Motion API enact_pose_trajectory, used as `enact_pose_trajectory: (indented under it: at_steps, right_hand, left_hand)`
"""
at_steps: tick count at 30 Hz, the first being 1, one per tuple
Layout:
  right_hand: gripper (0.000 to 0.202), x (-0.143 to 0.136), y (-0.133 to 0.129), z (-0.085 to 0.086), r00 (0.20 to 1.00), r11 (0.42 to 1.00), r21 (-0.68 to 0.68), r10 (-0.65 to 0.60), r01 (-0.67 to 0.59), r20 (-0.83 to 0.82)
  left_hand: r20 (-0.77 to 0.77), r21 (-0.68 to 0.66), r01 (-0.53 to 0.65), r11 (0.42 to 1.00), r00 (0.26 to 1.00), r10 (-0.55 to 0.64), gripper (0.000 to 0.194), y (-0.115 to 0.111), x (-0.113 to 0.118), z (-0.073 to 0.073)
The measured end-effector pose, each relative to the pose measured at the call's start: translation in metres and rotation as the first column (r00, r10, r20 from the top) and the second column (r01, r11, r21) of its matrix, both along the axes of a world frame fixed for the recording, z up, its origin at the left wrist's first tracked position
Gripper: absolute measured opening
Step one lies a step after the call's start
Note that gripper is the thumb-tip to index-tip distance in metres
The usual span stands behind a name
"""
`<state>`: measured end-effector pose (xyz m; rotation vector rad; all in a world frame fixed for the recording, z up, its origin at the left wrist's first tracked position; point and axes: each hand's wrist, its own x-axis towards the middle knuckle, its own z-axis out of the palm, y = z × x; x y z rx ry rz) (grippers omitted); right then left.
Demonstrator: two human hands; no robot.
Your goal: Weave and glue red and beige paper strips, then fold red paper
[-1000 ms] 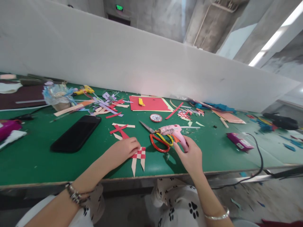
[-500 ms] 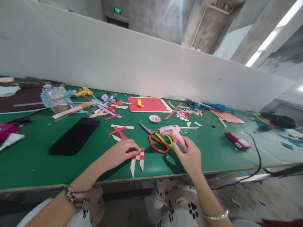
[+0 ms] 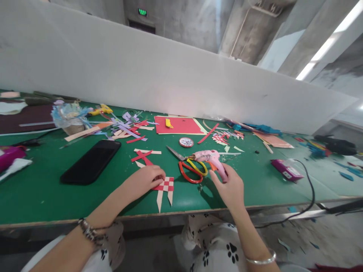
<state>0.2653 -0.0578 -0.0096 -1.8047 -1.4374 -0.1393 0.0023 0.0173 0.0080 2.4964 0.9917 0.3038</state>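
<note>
My left hand (image 3: pixel 147 178) lies over the upper left part of a red and cream woven paper piece (image 3: pixel 168 184), its fingers curled and pressed together on it. Cream strip ends hang down from the weave, and red strips (image 3: pixel 141 155) cross above the hand. In my right hand (image 3: pixel 232 185) is the handle of a pink hot glue gun (image 3: pixel 211 156), its nozzle facing left. Under and beside the gun lie scissors (image 3: pixel 190 170) with one red and one yellow handle loop, blades apart from the paper.
Left of my hand lies a black phone (image 3: pixel 91 162). Behind are a pile of paper strips (image 3: pixel 127 126), red sheets (image 3: pixel 181 126) with a yellow cutter (image 3: pixel 168 123) and a small round dish (image 3: pixel 186 142). A purple box (image 3: pixel 286 170) with a black cord (image 3: pixel 311 185) is at right.
My left hand has shifted slightly left on the woven paper, uncovering more of its checks. The glue gun and my right hand have moved slightly to the right.
</note>
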Motion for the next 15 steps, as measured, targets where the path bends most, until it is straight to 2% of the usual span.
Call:
enact_pose_trajectory:
  at_steps: [5, 10, 15]
  right_hand:
    - [0.04, 0.0008, 0.0, -0.0005, 1.0, 1.0, 0.001, -0.004, 0.004, 0.005]
    - [0.04, 0.0014, -0.0002, -0.0011, 1.0, 1.0, -0.008, -0.016, 0.016, -0.002]
    - [0.04, 0.0014, -0.0004, -0.0008, 1.0, 1.0, -0.003, -0.011, 0.011, -0.003]
  left_hand:
    - [0.019, 0.053, -0.021, 0.998, 1.0, 0.02, 0.026, -0.0009, -0.0013, -0.0013]
    - [-0.03, 0.027, -0.036, 0.999, 0.999, 0.037, 0.027, -0.0016, 0.0008, 0.0004]
    - [0.169, -0.128, -0.027, 0.991, 0.985, 0.048, 0.024, -0.0087, 0.0044, 0.007]
